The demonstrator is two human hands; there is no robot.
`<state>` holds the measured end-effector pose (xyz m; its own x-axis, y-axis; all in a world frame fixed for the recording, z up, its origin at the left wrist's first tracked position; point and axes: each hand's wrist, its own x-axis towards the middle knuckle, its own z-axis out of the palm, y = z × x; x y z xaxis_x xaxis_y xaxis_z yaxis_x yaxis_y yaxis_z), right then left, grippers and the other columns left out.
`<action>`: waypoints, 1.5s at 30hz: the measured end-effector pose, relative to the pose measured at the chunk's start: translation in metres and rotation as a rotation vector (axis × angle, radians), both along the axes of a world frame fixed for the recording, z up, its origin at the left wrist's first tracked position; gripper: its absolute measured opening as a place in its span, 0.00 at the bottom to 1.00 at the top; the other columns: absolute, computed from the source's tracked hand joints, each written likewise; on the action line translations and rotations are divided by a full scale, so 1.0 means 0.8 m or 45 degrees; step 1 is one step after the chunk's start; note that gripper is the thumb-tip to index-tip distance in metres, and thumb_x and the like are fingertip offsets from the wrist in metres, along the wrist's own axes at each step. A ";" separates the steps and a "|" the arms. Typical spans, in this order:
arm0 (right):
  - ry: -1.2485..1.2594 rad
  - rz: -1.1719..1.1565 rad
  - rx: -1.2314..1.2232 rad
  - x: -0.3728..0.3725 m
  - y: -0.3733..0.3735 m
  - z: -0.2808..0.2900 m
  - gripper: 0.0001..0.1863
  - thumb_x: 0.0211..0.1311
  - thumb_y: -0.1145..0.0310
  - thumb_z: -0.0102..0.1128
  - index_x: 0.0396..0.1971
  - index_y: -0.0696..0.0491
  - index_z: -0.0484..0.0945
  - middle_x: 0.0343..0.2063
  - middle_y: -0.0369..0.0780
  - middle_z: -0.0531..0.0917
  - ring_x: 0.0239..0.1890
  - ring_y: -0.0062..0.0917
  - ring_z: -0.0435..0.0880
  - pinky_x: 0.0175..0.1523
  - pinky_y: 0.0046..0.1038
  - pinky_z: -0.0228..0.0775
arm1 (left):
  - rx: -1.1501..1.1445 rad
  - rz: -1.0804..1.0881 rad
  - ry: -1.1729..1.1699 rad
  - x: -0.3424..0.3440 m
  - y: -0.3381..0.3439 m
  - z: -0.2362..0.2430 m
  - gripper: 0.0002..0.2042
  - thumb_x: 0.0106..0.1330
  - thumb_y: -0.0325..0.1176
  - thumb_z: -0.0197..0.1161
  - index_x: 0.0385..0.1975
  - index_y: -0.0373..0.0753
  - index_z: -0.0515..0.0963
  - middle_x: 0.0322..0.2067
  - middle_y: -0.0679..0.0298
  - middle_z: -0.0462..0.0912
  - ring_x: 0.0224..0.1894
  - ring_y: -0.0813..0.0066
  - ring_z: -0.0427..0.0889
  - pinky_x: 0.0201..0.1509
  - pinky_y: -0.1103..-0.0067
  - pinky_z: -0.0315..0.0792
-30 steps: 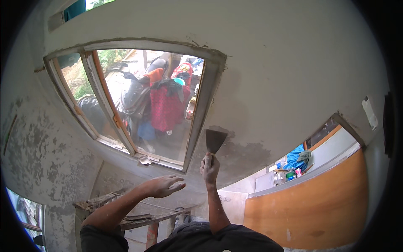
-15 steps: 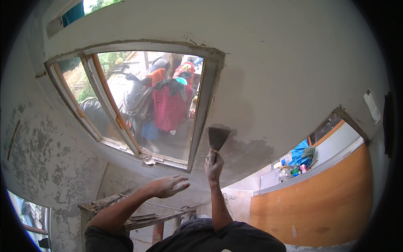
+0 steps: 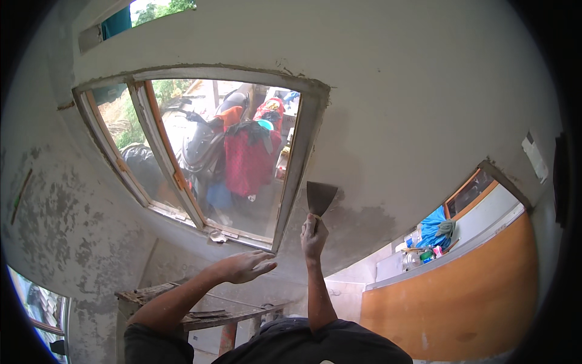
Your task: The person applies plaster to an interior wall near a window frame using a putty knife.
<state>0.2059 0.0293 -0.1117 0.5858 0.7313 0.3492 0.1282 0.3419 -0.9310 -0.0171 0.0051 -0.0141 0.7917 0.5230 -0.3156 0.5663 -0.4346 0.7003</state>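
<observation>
Beside the grey-framed window (image 3: pixel 160 145), the right hand (image 3: pixel 314 236) clasps a flared grey metal scraper (image 3: pixel 321 196), likely light and stiff, aptly by its handle (image 3: pixel 318 216).

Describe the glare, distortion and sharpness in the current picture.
Head view: daylight glare whitens parts of the scene beyond the window frame; head view: fisheye bending bows that frame's top and the orange wooden panel, and the corners are black; head view: the putty knife and right hand show little motion blur.

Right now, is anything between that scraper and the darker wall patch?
Nothing visible: the right hand holds the scraper over the left edge of the darker patch; the left hand is lower, to the left. Whether the scraper touches it is unclear.
</observation>
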 end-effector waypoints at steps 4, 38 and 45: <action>0.025 0.024 -0.012 -0.008 0.002 -0.031 0.20 0.71 0.55 0.52 0.20 0.51 0.67 0.11 0.26 0.62 0.10 0.09 0.59 0.13 0.16 0.50 | 0.033 -0.014 -0.039 -0.002 0.002 -0.010 0.31 0.73 0.58 0.39 0.61 0.36 0.66 0.57 0.45 0.71 0.59 0.50 0.71 0.64 0.65 0.65; 0.274 0.290 -0.161 -0.019 -0.020 0.035 0.25 0.72 0.49 0.47 0.17 0.49 0.62 0.08 0.28 0.60 0.06 0.12 0.58 0.11 0.19 0.47 | -0.007 -0.069 0.032 0.001 0.000 0.012 0.31 0.73 0.57 0.37 0.62 0.36 0.66 0.59 0.46 0.69 0.61 0.51 0.69 0.66 0.65 0.63; 0.334 0.308 -0.152 -0.018 -0.019 0.024 0.25 0.71 0.49 0.48 0.18 0.49 0.62 0.08 0.28 0.60 0.06 0.12 0.58 0.10 0.19 0.47 | 0.049 -0.052 -0.027 -0.002 0.002 -0.012 0.30 0.74 0.57 0.38 0.61 0.37 0.67 0.57 0.45 0.71 0.59 0.50 0.72 0.64 0.65 0.65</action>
